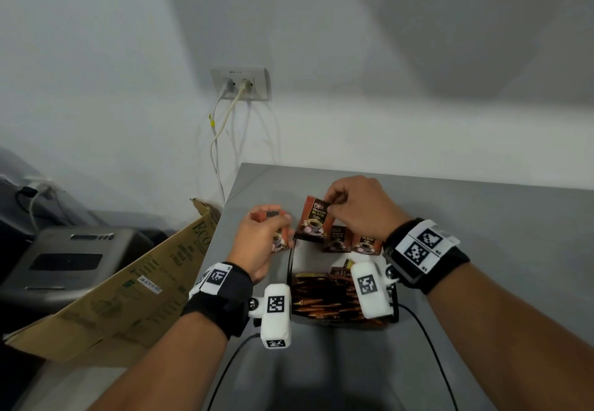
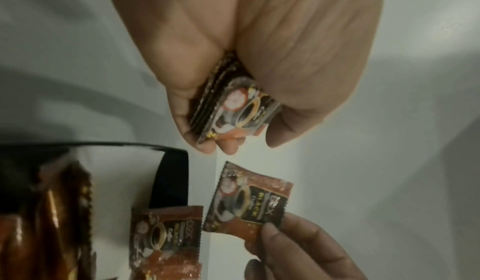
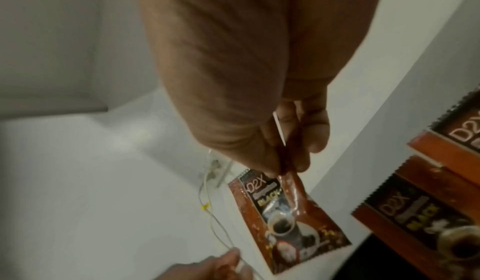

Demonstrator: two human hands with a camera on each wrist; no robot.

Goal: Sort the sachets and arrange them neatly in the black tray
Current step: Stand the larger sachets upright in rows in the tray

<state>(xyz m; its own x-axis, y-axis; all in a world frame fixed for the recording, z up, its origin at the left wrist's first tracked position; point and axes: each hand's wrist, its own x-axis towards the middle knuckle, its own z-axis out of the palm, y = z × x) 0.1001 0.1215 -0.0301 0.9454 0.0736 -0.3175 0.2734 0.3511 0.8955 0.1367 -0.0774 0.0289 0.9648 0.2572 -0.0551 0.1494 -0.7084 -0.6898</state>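
My right hand pinches one red-brown coffee sachet by its top corner and holds it up above the far edge of the black tray. The same sachet hangs below my right hand's fingers in the right wrist view. My left hand grips a small stack of the same sachets just left of the tray. Two more sachets lie side by side at the tray's far end. Brown and gold stick sachets fill the tray's near part.
The tray sits on a grey table near its left edge. A cardboard box leans against that edge, with a grey machine beyond it. Cables hang from a wall socket. Black cords trail over the near table.
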